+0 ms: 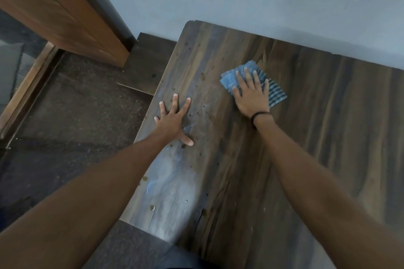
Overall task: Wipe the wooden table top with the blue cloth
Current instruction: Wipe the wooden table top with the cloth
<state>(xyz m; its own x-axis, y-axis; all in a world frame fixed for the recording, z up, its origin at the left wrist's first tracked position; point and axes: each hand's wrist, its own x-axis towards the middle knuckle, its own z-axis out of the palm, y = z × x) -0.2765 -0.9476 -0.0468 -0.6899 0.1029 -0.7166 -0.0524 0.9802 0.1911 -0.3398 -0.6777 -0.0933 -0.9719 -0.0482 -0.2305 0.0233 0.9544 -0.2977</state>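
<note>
With right hand [251,96] pressing flat, fingers spread, on blue cloth [276,94] right of frame centre, wiping step underway, I judge; left hand [172,119] splayed, bracing on table top [328,137]; next: drag cloth toward spots [202,75] at left edge.

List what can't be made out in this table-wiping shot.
Head view:
- Middle of the blue striped cloth: covered by the flat right hand pressing on it.
- The dark wooden table top: right and near parts cut off by the frame edges.
- Wood beneath the spread left hand: hidden by the palm.
- The small dark spots near the table's left edge: too small to tell drops from stains.
</note>
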